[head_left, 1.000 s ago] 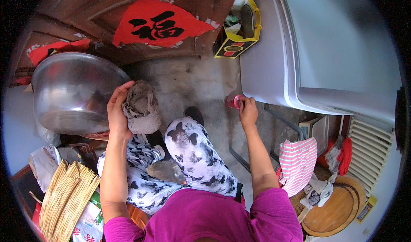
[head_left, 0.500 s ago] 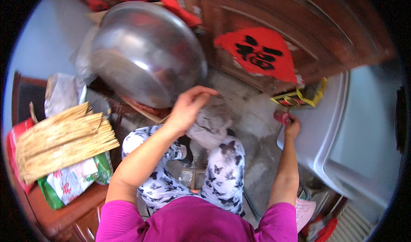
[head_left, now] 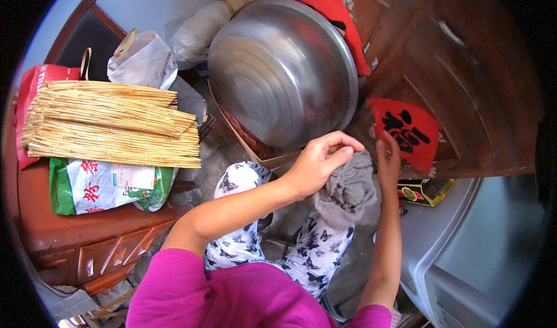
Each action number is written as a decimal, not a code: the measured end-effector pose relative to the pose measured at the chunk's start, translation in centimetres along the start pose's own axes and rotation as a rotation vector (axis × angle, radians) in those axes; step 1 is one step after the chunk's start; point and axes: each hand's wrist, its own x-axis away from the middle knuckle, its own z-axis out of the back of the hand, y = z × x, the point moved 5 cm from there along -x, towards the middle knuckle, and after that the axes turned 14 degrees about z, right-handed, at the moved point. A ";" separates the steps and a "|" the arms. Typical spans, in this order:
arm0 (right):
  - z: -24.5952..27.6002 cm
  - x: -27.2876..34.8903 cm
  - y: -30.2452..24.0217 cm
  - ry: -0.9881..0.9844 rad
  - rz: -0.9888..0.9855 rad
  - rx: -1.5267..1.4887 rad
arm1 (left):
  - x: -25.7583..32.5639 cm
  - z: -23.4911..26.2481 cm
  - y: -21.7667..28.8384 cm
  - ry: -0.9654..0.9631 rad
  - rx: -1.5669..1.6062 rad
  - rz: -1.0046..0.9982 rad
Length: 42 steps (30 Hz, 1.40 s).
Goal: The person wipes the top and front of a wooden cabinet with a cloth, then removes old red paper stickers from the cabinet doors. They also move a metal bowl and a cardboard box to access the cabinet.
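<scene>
A crumpled grey cloth [head_left: 346, 191] hangs above my right knee. My left hand [head_left: 325, 161] grips its upper left side, thumb and fingers closed together. My right hand [head_left: 389, 161] is raised just beyond the cloth's right side, its fingers stretched up and a little blurred. Nothing shows in that hand, and whether its palm touches the cloth is hidden. Past both hands, a large steel basin [head_left: 284, 72] stands tilted with its base toward me.
A reed mat [head_left: 110, 125] lies over green-and-white packages [head_left: 110, 183] on the brown cabinet [head_left: 58, 235] at left. A black-and-yellow box [head_left: 423, 191] sits by a grey plastic tub [head_left: 441, 235]. Red paper [head_left: 406, 132] sticks to the wooden door [head_left: 464, 96].
My right hand has come up from the far right to the cloth and let go of a small red object. My left hand still holds the cloth. The whole view has turned.
</scene>
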 end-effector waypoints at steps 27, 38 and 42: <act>-6.7 -9.0 -16.2 0.131 -0.066 -0.409 | 19.4 15.2 -3.9 0.193 0.691 0.305; 12.9 -0.5 -33.7 0.428 0.071 -0.484 | 18.6 12.0 -3.3 -0.043 0.694 0.334; 20.4 5.9 -35.9 0.548 0.071 -0.426 | 17.3 9.9 -3.4 -0.189 0.577 0.284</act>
